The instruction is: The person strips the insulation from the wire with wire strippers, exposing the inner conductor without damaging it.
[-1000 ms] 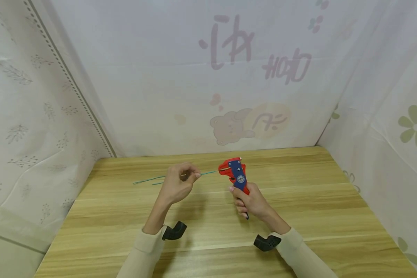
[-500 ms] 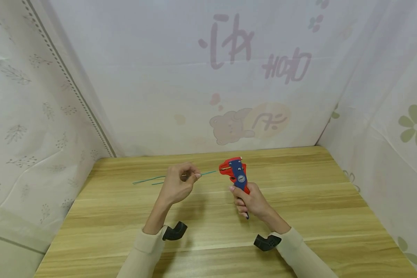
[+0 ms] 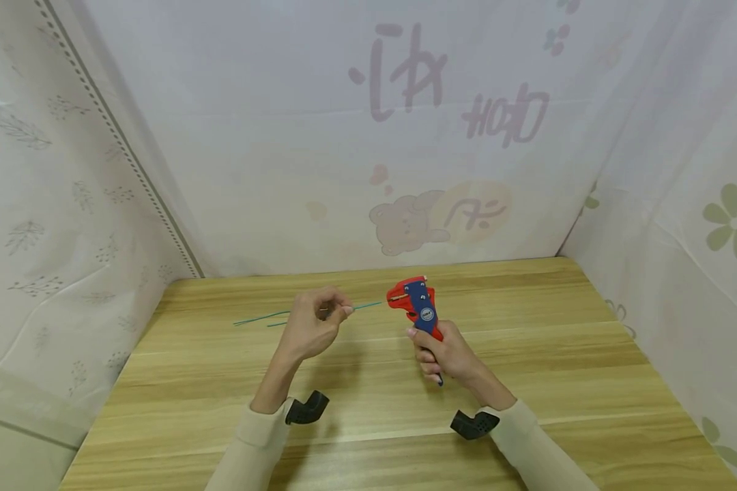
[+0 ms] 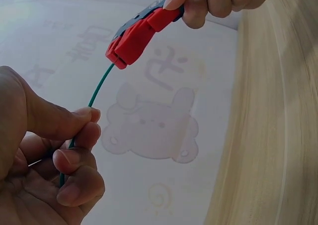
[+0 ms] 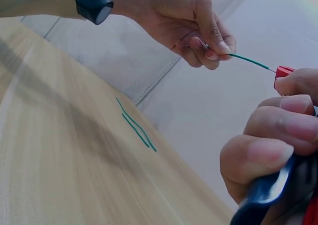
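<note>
A thin green wire (image 3: pixel 366 305) is pinched between thumb and fingertips of my left hand (image 3: pixel 315 323). My right hand (image 3: pixel 447 351) grips the handles of a red and blue wire stripper (image 3: pixel 420 308), its red head turned toward the wire. In the right wrist view, a short bare end shows on the green wire (image 5: pixel 251 61), right at the red head (image 5: pixel 283 72). The left wrist view has the wire (image 4: pixel 99 85) bowed up from the left hand (image 4: pixel 54 150) to the red nose (image 4: pixel 130 45); whether its tip is inside cannot be told.
Two loose green wires (image 5: pixel 135 125) lie on the wooden table (image 3: pixel 368 409), left of and behind the left hand in the head view. Printed cloth (image 3: pixel 282 170) hangs behind the table and at both sides. Each wrist wears a black device.
The wire and the stripper hold nearly the same places. The right hand and the lower end of the handles have shifted very slightly to the right.
</note>
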The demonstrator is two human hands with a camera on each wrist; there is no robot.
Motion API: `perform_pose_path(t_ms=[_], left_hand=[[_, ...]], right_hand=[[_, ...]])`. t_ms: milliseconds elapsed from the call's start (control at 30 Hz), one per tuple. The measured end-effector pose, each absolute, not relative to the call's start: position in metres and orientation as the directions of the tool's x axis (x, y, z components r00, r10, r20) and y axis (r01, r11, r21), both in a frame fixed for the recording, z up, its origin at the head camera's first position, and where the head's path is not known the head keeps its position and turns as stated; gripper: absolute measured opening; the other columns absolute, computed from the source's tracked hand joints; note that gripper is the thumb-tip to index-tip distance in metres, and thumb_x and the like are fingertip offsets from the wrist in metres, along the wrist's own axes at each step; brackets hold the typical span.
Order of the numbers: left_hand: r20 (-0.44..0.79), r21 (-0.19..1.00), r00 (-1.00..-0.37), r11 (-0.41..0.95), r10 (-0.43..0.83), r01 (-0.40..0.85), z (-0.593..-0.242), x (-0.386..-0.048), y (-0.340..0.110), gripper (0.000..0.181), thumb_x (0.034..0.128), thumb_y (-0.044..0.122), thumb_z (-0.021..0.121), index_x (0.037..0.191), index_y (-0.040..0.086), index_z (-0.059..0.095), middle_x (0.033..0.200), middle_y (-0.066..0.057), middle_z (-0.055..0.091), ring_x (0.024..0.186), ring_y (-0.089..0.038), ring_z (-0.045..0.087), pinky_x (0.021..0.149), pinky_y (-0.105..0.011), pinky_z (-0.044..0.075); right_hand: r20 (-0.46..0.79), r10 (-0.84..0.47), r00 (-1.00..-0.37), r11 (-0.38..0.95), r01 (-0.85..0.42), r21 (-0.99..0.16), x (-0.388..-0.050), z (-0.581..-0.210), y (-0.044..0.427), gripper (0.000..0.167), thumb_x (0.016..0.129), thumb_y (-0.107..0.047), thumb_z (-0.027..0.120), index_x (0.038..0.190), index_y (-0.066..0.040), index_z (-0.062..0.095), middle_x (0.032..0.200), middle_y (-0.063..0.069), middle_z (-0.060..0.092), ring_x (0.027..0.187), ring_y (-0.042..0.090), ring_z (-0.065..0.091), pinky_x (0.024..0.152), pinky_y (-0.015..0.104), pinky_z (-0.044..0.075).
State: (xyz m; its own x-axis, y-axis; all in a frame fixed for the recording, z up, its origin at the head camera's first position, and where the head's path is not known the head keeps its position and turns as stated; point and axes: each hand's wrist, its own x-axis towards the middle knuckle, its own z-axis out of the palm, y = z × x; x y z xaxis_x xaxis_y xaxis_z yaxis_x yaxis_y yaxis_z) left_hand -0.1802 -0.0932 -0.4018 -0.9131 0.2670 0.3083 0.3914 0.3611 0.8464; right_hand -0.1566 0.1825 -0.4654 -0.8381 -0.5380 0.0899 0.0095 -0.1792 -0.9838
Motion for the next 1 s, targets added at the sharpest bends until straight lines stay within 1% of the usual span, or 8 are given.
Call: perform_pose_path(t_ms=[133,200,333,433,533,667,833,1000], left_hand=[[0.301,0.848,-0.912,0.36,0.28,0.39,-0.401,-0.179,-0.095,0.01,0.0956,0.0,0.066,0.09,0.004,0.074,0.078,-0.013,0.066,0.063,-0.015,0.054,0.057,-0.024,0.048],[0.278,0.852,-0.923,0.377,0.265,0.364,-0.4,-0.179,-0.099,0.01,0.0969,0.001,0.065,0.092,0.004,0.073,0.08,-0.01,0.066,0.067,-0.018,0.058,0.061,-0.025,0.05],[0.236,0.874,-0.948,0.38,0.216,0.304,-0.397,-0.178,-0.111,0.01,0.0982,0.003,0.064,0.094,0.006,0.073,0.083,-0.01,0.066,0.078,-0.023,0.063,0.073,-0.027,0.055],[0.238,0.88,-0.947,0.364,0.217,0.305,-0.396,-0.178,-0.113,0.009,0.0981,0.004,0.065,0.094,0.006,0.073,0.082,-0.008,0.065,0.078,-0.02,0.064,0.076,-0.028,0.056],[0.248,0.874,-0.936,0.36,0.248,0.327,-0.396,-0.18,-0.111,0.009,0.0983,0.004,0.065,0.093,0.006,0.073,0.08,-0.008,0.064,0.075,-0.019,0.063,0.075,-0.028,0.056],[0.238,0.876,-0.937,0.36,0.254,0.32,-0.395,-0.18,-0.11,0.009,0.0983,0.003,0.065,0.093,0.006,0.072,0.081,-0.007,0.064,0.075,-0.019,0.062,0.077,-0.032,0.056],[0.215,0.876,-0.943,0.377,0.254,0.301,-0.395,-0.181,-0.112,0.008,0.0993,0.006,0.065,0.095,0.006,0.071,0.082,-0.007,0.065,0.078,-0.02,0.062,0.081,-0.038,0.057],[0.201,0.874,-0.947,0.39,0.25,0.289,-0.4,-0.185,-0.115,0.008,0.0996,0.007,0.065,0.096,0.006,0.072,0.084,-0.008,0.066,0.079,-0.02,0.063,0.085,-0.039,0.057]], right_hand=[[0.093,-0.542,-0.835,-0.166,-0.002,-0.986,-0.157,-0.465,0.185,0.029,0.109,-0.02,0.05,0.094,0.004,0.042,0.059,-0.006,0.039,0.041,0.007,0.039,0.037,0.023,0.043],[0.083,-0.516,-0.853,-0.172,0.008,-0.985,-0.159,-0.464,0.189,0.028,0.109,-0.021,0.05,0.096,0.002,0.044,0.059,-0.006,0.04,0.041,0.006,0.041,0.037,0.024,0.044],[0.12,-0.419,-0.9,-0.18,-0.047,-0.983,-0.162,-0.458,0.208,0.022,0.11,-0.02,0.049,0.093,-0.005,0.046,0.057,-0.006,0.041,0.04,0.005,0.042,0.035,0.027,0.043],[0.16,-0.396,-0.904,-0.161,-0.104,-0.982,-0.164,-0.452,0.221,0.022,0.11,-0.019,0.048,0.095,-0.003,0.046,0.058,-0.005,0.043,0.04,0.007,0.044,0.035,0.029,0.046],[0.161,-0.433,-0.887,-0.156,-0.102,-0.982,-0.166,-0.451,0.222,0.023,0.109,-0.018,0.05,0.102,0.003,0.045,0.06,-0.004,0.047,0.044,0.01,0.049,0.041,0.031,0.051],[0.155,-0.476,-0.866,-0.147,-0.095,-0.985,-0.169,-0.452,0.22,0.022,0.109,-0.014,0.051,0.106,0.007,0.046,0.066,0.0,0.056,0.051,0.014,0.058,0.051,0.039,0.059],[0.152,-0.493,-0.857,-0.133,-0.099,-0.986,-0.172,-0.455,0.221,0.014,0.108,-0.012,0.052,0.108,0.002,0.053,0.073,0.004,0.064,0.062,0.018,0.068,0.064,0.045,0.063],[0.148,-0.515,-0.844,-0.126,-0.095,-0.987,-0.174,-0.457,0.224,0.014,0.108,-0.013,0.052,0.109,0.001,0.053,0.076,0.005,0.066,0.065,0.019,0.07,0.067,0.046,0.063]])
